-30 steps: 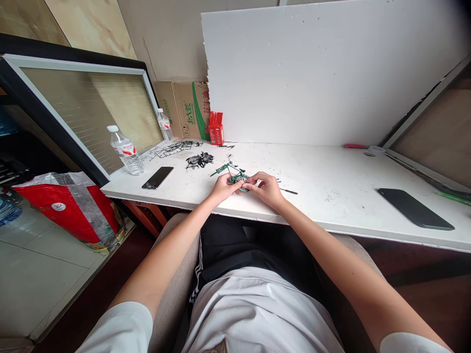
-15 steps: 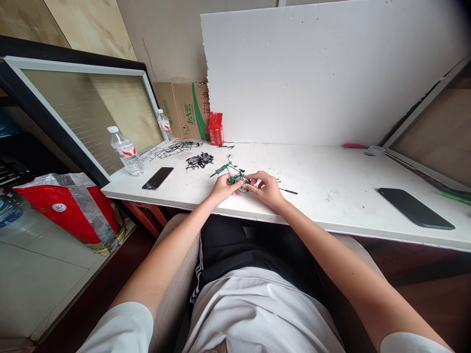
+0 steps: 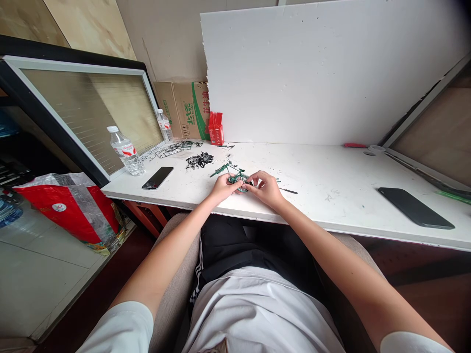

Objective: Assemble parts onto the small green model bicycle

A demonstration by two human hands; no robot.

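A small green model bicycle is between my two hands, just above the near edge of the white table. My left hand grips it from the left, thumb against the wheel area. On the other side, my right hand pinches at the rear wheel with thumb and forefinger. A small dark part shows at the right fingertips, too small to name. The fingers hide some of the wheel. To the left lies a cluster of black model parts. A thin dark tool rests right of my right hand.
Black part frames lie at the back left, near two water bottles. One phone is on the left, a larger dark phone on the right. A red box stands before a cardboard carton and white foam board.
My right fingers have shifted slightly at the rear wheel, and a small dark part now shows by their tips. My left hand and the bicycle stay nearly in place.
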